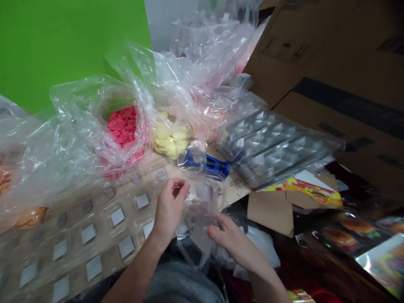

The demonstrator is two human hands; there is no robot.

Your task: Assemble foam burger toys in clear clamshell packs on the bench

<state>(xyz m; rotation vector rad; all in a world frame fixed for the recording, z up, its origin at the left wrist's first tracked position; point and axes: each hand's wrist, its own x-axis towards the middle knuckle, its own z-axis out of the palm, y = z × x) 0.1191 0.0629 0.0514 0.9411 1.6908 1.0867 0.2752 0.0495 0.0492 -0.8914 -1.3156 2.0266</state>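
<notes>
Between the grips, a clear plastic sheet (200, 221) hangs from the left grip (169, 208), clenched in a tight pinch at its top edge. Right grip (235, 246) released, just beside it. Pinch sits right of the blister tray (109, 227).

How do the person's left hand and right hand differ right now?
The left hand is curled, with its fingertips drawn together, while the right hand is open, with its fingers spread. The left hand sits higher in the view, by the top of a clear plastic piece, while the right hand sits lower, at that piece's right side. Both hands are bare and both are working at the same clear plastic piece.
</notes>
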